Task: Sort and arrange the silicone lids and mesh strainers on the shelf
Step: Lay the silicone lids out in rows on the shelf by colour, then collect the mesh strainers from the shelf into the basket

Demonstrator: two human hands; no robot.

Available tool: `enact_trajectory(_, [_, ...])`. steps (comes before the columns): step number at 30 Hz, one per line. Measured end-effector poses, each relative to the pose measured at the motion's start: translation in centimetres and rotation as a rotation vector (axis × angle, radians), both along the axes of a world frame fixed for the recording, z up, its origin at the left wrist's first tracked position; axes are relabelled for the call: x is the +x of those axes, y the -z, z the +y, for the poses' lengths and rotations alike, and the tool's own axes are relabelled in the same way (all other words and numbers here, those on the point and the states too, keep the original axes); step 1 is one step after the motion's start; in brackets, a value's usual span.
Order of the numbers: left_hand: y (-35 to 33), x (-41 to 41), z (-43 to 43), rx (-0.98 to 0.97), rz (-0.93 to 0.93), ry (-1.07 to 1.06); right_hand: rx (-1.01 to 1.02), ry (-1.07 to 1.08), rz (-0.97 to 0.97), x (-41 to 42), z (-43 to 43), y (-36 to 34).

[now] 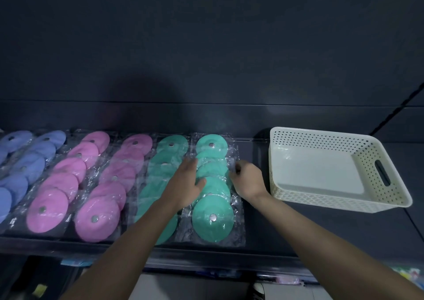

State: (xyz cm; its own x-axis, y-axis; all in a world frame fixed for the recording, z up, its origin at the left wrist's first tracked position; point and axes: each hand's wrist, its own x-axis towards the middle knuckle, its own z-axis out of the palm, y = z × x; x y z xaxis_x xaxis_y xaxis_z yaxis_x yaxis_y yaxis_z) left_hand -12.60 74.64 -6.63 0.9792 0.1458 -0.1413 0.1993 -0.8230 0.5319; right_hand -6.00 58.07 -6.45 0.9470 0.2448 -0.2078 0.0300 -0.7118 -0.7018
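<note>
Forearms stretch from the bottom of my view to the shelf (206, 257), whose front edge carries a few price tags (75, 263) too blurred to read. On the shelf the lids lie in overlapping rows sorted by colour, each lid in clear plastic. There are blue lids (25, 162) at far left, then two rows of pink lids (98, 215), then two rows of teal lids (212, 217).

The left hand (183, 185) lies flat, fingers straight, across the seam between the two teal rows, pressing on them. The right hand (249, 180) has its fingers curled, pinching the wrapper (234, 161) at the outer edge of the rightmost teal row, about midway back.

I judge the lid sorting nearly finished, with only this last row left to square up. To the right, apart from the lids, a white perforated basket (380, 198) sits on the shelf. I see no mesh strainers anywhere, so that half of the job looks undone or lies outside my view. No brand or writing is legible on the lids or wrappers. Behind it all stands a dark back panel (206, 47).
</note>
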Motion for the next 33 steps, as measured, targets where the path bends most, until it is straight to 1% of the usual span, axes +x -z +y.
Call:
enact_trajectory(2, [0.0, -0.3, 0.1, 0.053, 0.028, 0.033, -0.009, -0.066, -0.039, -0.4, -0.2, -0.1])
enact_trajectory(6, [-0.5, -0.8, 0.0, 0.119, -0.013, 0.067, -0.075, -0.161, -0.076, -1.6, -0.9, -0.9])
enact_trajectory(12, [-2.3, -2.2, -1.0, 0.182, -0.096, 0.117, -0.103, -0.171, -0.201, -3.3, -3.1, -4.0])
enact_trajectory(14, [-3.1, -2.7, -1.7, 0.17, -0.108, 0.121, -0.124, -0.165, -0.24, -3.9, -4.3, -5.0])
enact_trajectory(19, [-5.1, -2.7, -3.8, 0.151, -0.171, 0.159, -0.126, -0.073, -0.29, -5.2, -7.2, -6.8])
enact_trajectory(25, [-6.0, -1.9, -7.3, 0.042, -0.256, 0.153, -0.16, 0.047, -0.332, -5.0, -11.8, -8.1])
enact_trajectory(29, [-6.5, -0.7, -9.4, -0.021, -0.258, 0.131, -0.188, 0.13, -0.353, -3.3, -16.1, -8.3])
enact_trajectory(33, [-6.3, 1.4, -11.6, -0.068, -0.179, 0.073, -0.237, 0.227, -0.341, -1.0, -20.7, -8.0])
